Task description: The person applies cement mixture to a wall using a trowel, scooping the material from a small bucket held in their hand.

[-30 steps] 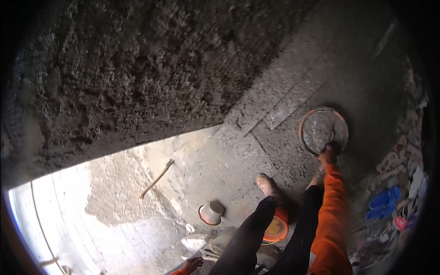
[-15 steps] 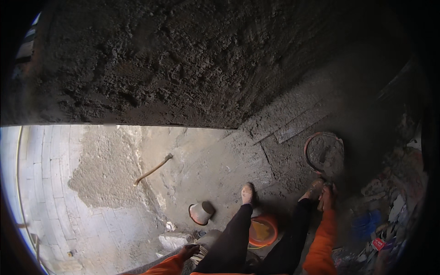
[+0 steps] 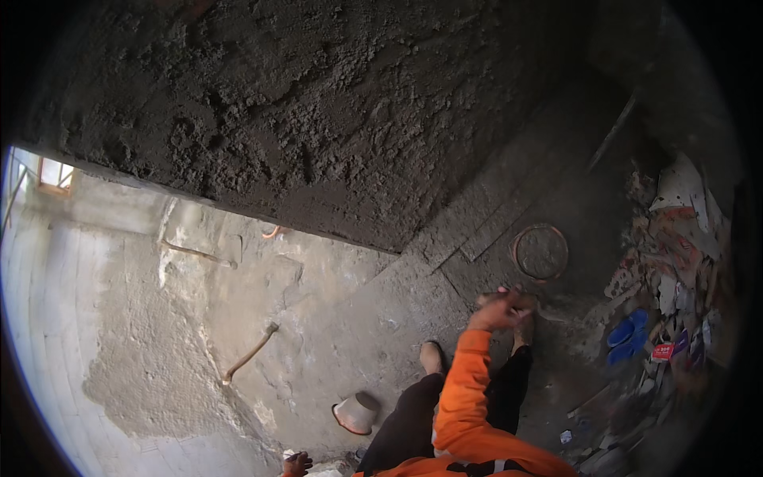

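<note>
My right hand, in an orange sleeve, reaches forward over my right foot, its fingers curled and smeared by motion. What it grips does not show clearly; a blurred grey streak runs off to its right. Just beyond it lies a round pan with a reddish rim, grey mortar inside. My left hand hangs low at the bottom edge, fingers loosely apart, with nothing visible in it. A grey bucket lies tipped on the floor between that hand and my legs.
Wet, rough mortar covers the wall ahead. A wooden-handled tool lies on the floor at left, near a spread mortar patch. On the right are blue slippers, a red packet and heaped debris.
My right hand has swung left and forward from beside the pan. The view has turned, my left hand sits lower, and the orange bucket between my legs no longer shows.
</note>
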Motion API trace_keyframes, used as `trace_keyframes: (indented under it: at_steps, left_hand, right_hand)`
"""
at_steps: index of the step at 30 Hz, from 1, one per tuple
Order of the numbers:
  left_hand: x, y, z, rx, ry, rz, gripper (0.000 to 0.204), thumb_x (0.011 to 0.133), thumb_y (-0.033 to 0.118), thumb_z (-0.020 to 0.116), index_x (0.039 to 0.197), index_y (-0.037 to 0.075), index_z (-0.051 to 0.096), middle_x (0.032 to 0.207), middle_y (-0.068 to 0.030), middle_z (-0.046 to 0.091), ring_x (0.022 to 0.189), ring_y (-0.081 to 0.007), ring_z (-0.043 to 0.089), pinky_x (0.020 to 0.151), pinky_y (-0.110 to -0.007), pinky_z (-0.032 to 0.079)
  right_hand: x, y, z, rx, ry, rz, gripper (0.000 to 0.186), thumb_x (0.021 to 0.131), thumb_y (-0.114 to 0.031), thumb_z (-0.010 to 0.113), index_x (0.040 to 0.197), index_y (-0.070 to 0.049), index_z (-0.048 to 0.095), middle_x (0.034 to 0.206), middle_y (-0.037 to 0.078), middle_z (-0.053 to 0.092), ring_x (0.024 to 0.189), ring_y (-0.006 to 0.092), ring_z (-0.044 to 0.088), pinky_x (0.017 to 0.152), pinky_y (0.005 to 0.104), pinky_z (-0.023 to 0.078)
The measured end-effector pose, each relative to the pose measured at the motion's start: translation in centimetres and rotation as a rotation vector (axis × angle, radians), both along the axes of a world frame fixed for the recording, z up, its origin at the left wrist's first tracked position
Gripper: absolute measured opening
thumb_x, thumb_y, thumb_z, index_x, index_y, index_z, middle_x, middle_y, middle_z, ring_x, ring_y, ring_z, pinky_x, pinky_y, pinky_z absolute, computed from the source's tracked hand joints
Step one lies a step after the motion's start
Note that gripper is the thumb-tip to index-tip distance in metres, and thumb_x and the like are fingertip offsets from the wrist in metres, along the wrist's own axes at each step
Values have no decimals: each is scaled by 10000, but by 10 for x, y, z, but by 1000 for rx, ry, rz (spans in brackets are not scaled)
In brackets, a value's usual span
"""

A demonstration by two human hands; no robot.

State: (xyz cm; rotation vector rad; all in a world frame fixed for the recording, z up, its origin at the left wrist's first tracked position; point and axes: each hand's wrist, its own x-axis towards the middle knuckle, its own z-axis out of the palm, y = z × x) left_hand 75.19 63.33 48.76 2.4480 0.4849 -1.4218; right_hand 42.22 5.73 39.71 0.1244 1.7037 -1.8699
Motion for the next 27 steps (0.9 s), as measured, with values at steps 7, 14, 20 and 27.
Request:
trace_keyframes:
  at_steps: [7, 14, 20, 27]
  left_hand:
    - [-7, 6, -37, 28, 41, -86, 389, 847, 362, 552, 1124, 90, 560, 963, -102, 656, 823, -240, 638, 615, -365, 462]
    - [-72, -157, -56, -207, -36, -285, 449, 839, 353, 564, 1150, 30, 568, 916, -71, 669, 762, -165, 648, 543, -265, 437]
    - [-160, -216, -58, -105, -23, -59, 384, 848, 316, 559, 1143, 71, 554, 981, -75, 647, 840, -185, 627, 649, -309, 436]
    - [-311, -51, -36, 11, 197, -328, 282, 897, 267, 475, 1081, 83, 586, 855, -71, 658, 767, -135, 629, 636, -312, 518]
  right_hand:
    - [197, 92, 100, -424, -42, 1389, 601, 804, -190, 609, 1296, 38, 349, 962, 160, 575, 843, 226, 559, 749, 315, 462]
    - [45, 138, 11, -30, 173, 1751, 377, 826, -257, 492, 1117, -22, 453, 1009, 235, 561, 948, 390, 557, 770, 451, 441]
    - [-233, 36, -195, 679, 953, 1729, 565, 768, -246, 533, 1277, -27, 425, 941, 237, 605, 847, 393, 595, 726, 428, 467]
    - [-374, -109, -389, 681, 1479, 1689, 292, 742, -228, 605, 966, -40, 592, 891, 169, 623, 868, 335, 594, 736, 438, 475]
